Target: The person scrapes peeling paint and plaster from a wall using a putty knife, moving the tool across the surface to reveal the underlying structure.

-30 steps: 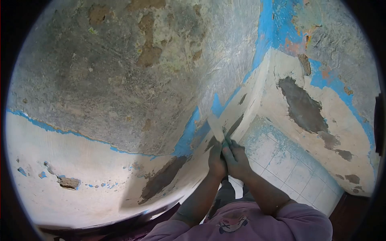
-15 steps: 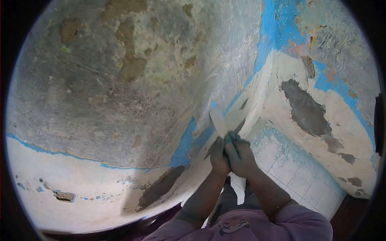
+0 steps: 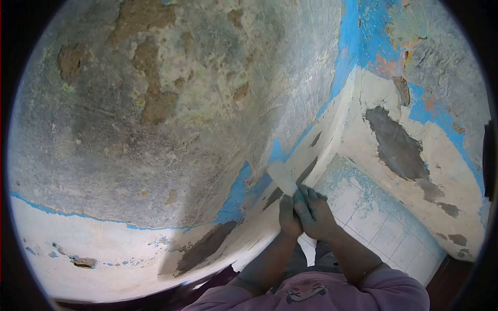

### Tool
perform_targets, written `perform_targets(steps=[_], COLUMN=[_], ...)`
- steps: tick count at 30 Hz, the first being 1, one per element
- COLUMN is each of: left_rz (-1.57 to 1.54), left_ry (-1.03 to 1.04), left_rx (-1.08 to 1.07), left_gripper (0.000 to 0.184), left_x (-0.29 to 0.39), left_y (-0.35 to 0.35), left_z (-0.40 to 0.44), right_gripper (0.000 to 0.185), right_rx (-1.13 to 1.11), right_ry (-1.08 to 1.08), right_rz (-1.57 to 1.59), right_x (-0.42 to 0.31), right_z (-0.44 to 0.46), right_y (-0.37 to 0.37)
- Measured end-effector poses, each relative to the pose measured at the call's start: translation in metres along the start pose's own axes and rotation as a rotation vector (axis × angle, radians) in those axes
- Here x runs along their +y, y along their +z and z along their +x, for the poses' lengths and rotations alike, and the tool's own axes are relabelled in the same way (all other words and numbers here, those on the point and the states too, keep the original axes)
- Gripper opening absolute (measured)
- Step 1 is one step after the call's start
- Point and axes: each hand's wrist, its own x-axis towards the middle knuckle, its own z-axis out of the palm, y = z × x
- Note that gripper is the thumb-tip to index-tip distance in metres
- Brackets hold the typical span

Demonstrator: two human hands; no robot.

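Observation:
My left hand (image 3: 290,217) and my right hand (image 3: 313,210) are closed together around the handle of a scraper (image 3: 281,176). The handle itself is hidden in my fingers; the broad pale blade sticks out beyond them, up and to the left. Its tip lies over a patch of blue paint (image 3: 276,151) low on the left wall, though whether it touches the surface is hard to tell. Around the blade the wall (image 3: 218,140) is bare grey plaster above and cream paint below.
The walls meet at a blue-painted corner (image 3: 350,44). On the right wall (image 3: 358,127), cream paint surrounds a dark grey patch (image 3: 397,142). White floor tiles (image 3: 384,236) are dusted with blue-green flakes near the corner. A hole (image 3: 84,262) breaks the lower left wall.
Both hands and the scraper have moved down and slightly right. More blue paint shows above the blade's tip. The camera's view has shifted slightly.

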Motion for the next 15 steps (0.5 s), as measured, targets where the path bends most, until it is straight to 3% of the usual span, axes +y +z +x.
perform_targets(steps=[4, 5, 10, 12, 15], left_rz=[0.009, -0.019, -0.068, -0.082, 0.067], left_ry=[-0.024, -0.103, -0.023, -0.088, -0.067], left_rx=[0.147, 0.143, 0.073, 0.097, 0.157], left_gripper=[0.045, 0.046, 0.053, 0.054, 0.054], left_x=[-0.033, -0.033, -0.023, -0.023, -0.034], left_y=[-0.022, -0.031, -0.025, -0.019, -0.034], left_z=[-0.033, -0.034, -0.009, -0.021, -0.026], right_gripper=[0.028, 0.028, 0.027, 0.027, 0.028], right_rx=[0.028, -0.021, -0.234, -0.035, 0.064], right_ry=[0.102, 0.095, 0.159, 0.104, 0.083], right_rz=[0.092, 0.047, 0.054, 0.025, 0.026], right_x=[0.011, 0.010, 0.004, 0.002, 0.007], right_z=[-0.029, -0.025, -0.005, -0.021, -0.029], right_y=[0.009, 0.008, -0.006, 0.001, 0.007])
